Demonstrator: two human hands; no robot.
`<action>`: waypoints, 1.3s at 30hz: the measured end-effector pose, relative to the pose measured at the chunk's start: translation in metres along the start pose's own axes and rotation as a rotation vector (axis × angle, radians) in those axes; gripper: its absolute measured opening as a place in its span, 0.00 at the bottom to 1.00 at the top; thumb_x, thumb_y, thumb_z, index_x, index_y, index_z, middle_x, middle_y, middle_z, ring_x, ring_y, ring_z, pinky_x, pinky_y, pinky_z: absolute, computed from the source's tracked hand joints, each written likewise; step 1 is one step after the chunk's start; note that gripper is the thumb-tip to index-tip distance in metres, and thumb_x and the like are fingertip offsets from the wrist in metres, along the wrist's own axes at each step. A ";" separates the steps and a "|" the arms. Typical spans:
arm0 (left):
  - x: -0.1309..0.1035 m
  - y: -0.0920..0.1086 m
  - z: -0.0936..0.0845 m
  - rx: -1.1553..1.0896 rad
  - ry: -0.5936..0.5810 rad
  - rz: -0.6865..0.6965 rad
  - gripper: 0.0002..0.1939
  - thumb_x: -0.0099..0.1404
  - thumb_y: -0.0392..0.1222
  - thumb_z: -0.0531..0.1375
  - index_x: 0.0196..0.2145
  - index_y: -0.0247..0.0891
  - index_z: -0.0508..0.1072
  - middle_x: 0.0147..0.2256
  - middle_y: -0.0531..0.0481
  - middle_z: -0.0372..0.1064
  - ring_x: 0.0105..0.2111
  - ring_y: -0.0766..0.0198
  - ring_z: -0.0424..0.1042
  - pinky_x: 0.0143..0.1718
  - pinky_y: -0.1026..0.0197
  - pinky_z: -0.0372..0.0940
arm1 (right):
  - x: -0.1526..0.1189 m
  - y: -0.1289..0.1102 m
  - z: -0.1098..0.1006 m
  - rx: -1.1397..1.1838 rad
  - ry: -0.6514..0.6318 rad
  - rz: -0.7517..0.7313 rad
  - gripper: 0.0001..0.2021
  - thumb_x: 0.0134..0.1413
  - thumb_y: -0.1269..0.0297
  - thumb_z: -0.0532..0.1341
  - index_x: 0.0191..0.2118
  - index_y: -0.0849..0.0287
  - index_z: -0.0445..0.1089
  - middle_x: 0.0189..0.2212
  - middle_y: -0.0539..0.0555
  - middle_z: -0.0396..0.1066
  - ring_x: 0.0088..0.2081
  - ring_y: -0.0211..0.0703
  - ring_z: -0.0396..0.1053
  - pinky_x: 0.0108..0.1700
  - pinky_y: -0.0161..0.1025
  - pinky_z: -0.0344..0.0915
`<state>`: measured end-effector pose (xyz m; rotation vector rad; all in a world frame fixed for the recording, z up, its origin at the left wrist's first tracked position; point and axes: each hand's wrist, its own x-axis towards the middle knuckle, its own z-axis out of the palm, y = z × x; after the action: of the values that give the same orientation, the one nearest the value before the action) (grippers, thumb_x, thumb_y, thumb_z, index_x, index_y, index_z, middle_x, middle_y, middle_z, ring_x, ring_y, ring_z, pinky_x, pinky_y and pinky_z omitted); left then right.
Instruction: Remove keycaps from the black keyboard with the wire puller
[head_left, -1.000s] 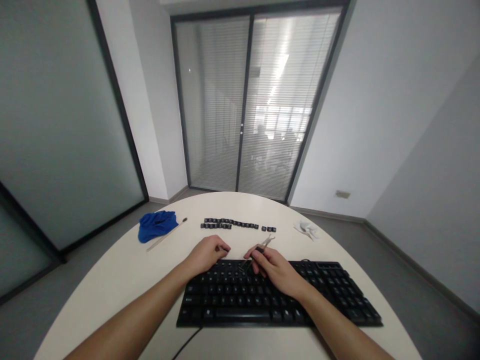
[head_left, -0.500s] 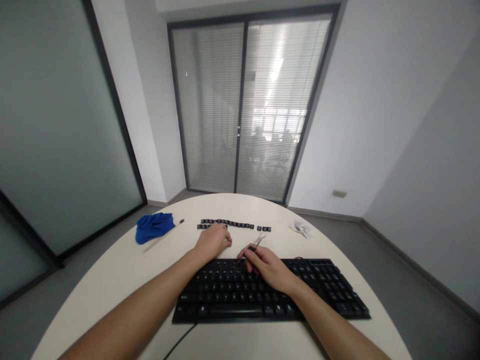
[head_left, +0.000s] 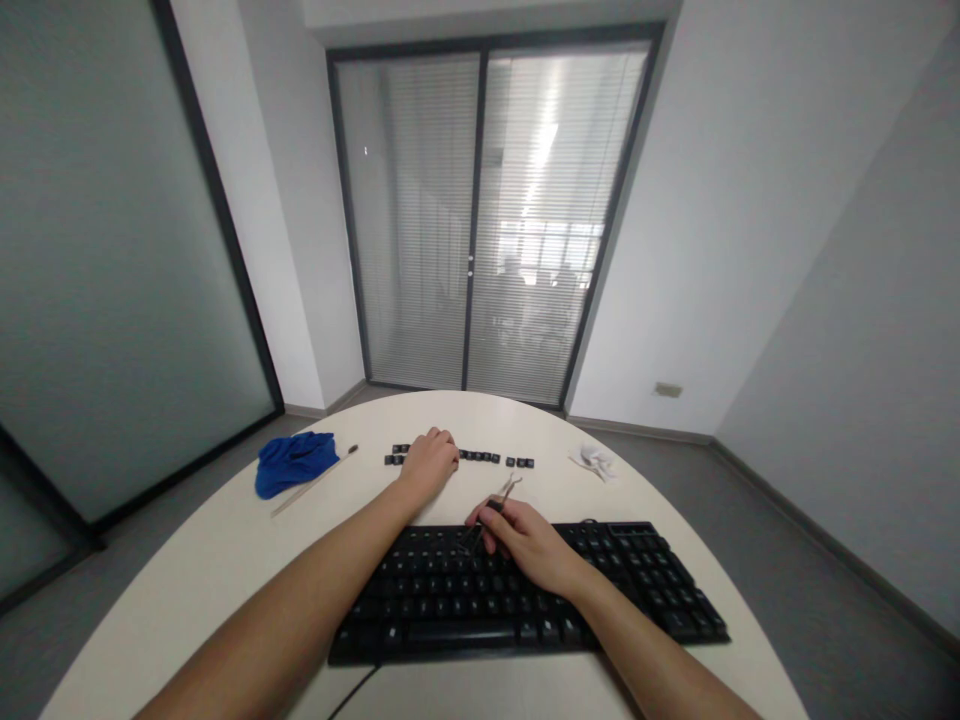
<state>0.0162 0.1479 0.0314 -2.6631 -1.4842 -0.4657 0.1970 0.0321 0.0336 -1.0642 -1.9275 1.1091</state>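
On my distant view, I have the left hand reaching forward past the keyboard, palm down over the loose keycaps, fingers bent; I cannot tell whether they grip anything. I hold the right hand above the upper middle of the keyboard, thumb and fingers pinched round a wire tool. The tool lies aslant: its long axis runs from forked tips, pointing forward and slightly right, to wire ends at lower left over the keys. The keyboard's long axis runs left to right across the table.
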 end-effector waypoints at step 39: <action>-0.098 0.045 -0.020 -0.699 -0.217 0.048 0.13 0.63 0.37 0.57 0.47 0.39 0.70 0.49 0.44 0.69 0.50 0.55 0.66 0.55 0.53 0.58 | -0.003 0.003 -0.014 -0.259 0.105 -0.030 0.19 0.66 0.51 0.48 0.33 0.58 0.68 0.21 0.47 0.64 0.27 0.40 0.64 0.34 0.36 0.59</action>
<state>0.0012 0.0398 0.0269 -3.3600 -1.5168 -0.8497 0.2105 0.0352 0.0365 -1.2017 -2.0330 0.7845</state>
